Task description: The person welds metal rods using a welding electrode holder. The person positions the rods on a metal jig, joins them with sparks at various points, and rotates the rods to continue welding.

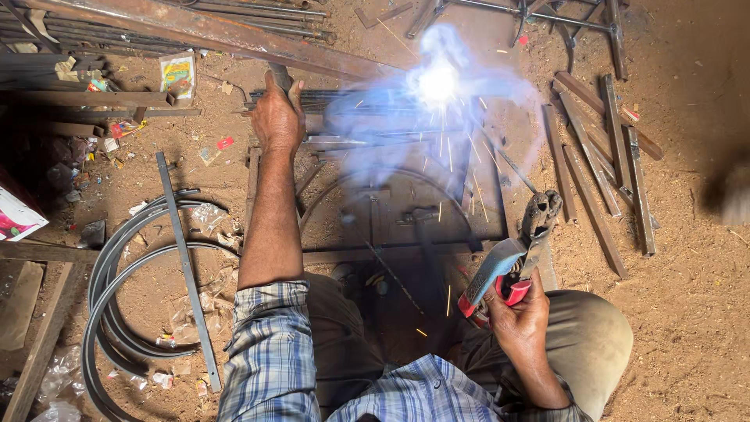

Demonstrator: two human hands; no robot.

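Our right hand (522, 312) grips the red-and-blue electrode holder (500, 277), rod slanting toward eleven o'clock (arc glaring); left hand (277, 117) clasps a rusty steel bar (234, 35).

Rusty, matt brown steel bar (195, 27) gripped by the left hand (276, 117). The right hand (522, 312) holds an electrode holder (508, 270) with glossy red and blue plastic grips and blackened, rough metal at its head. Dull grey curved metal strips (117, 273) lie on the dusty, gritty earth floor (687, 297). Soft checked cotton sleeve (269, 352).
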